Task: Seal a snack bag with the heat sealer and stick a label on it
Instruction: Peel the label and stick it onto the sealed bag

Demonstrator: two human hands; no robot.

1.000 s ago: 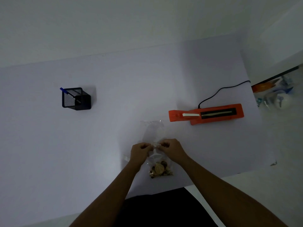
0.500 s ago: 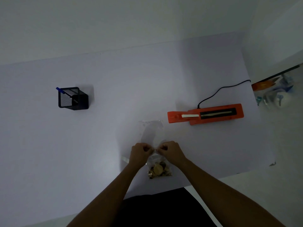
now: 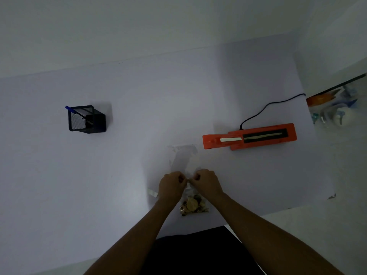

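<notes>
A clear snack bag [image 3: 193, 205] lies flat on the white table [image 3: 139, 116] in front of me, its snacks bunched at the near end and its empty end [image 3: 183, 155] pointing away. My left hand [image 3: 171, 187] and my right hand [image 3: 206, 184] hover over the bag's middle. Their fingertips are pinched together on a small pale label strip, which they mostly hide. The orange heat sealer [image 3: 248, 137] lies to the right of the bag, apart from both hands. Its jaw shows a black strip.
A black mesh pen holder [image 3: 86, 120] with a blue pen stands at the far left. The sealer's black cable [image 3: 266, 108] runs off to the right. A small white strip [image 3: 153, 193] lies left of my left hand. Clutter [image 3: 333, 110] sits beyond the table's right edge.
My two hands have drawn closer together over the bag, so the pale strip between them shows less. The bag and sealer have stayed where they were.
</notes>
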